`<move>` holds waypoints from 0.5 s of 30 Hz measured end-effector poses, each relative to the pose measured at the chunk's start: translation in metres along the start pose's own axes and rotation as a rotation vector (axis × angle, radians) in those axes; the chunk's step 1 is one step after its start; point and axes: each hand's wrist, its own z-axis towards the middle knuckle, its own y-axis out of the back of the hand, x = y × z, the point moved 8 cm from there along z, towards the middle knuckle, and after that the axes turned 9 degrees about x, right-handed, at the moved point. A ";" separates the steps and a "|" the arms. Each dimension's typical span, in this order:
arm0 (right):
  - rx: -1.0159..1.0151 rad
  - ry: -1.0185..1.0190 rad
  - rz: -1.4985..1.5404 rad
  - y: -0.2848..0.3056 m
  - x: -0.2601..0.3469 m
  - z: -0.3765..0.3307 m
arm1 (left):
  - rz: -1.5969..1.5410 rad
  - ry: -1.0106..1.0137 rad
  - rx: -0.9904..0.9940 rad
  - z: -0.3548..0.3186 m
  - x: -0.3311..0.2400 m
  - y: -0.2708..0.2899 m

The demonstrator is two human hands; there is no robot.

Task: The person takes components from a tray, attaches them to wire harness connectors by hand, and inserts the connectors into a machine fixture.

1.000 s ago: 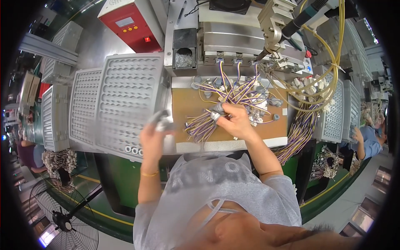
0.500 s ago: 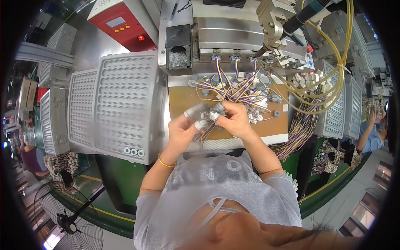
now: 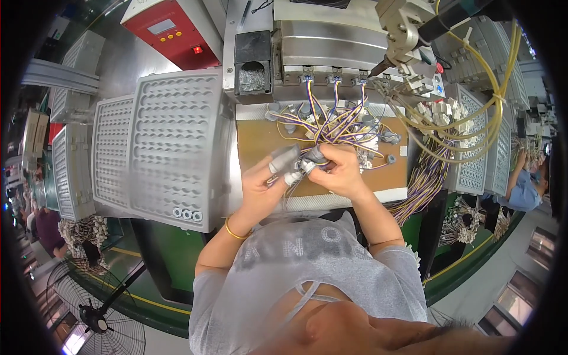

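Observation:
Over the brown work mat my two hands meet, with pale finger covers on some fingertips. My right hand is closed, pinching a small grey round part with wires. My left hand is closed against the same spot, thumb and fingertips beside the part; its fingers are partly smeared, and what lies between them I cannot make out. Just beyond is a heap of purple, yellow and white wires with grey round parts and white connectors. Three wired connectors sit in the metal fixture behind.
Grey moulded trays stand at left, one holding several ring-shaped parts. A red control box is behind them, near a black open box. At right hang a tool arm, yellow tubes and a wire bundle.
My left hand has shifted right, its fingertips closer to the part in my right hand. The tool arm above the fixture has moved to the right, away from the third connector.

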 end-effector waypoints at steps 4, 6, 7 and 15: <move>0.032 0.081 -0.099 -0.005 0.010 0.002 | -0.096 0.031 -0.021 0.002 0.010 -0.001; 0.059 -0.037 -0.091 -0.010 0.002 0.004 | -0.148 0.042 -0.033 0.004 0.012 -0.001; 0.056 -0.037 -0.094 -0.011 0.003 0.004 | -0.207 0.136 -0.074 0.003 0.018 0.000; 0.091 -0.223 0.234 -0.016 -0.012 0.004 | -0.695 0.302 -0.099 0.011 0.038 -0.008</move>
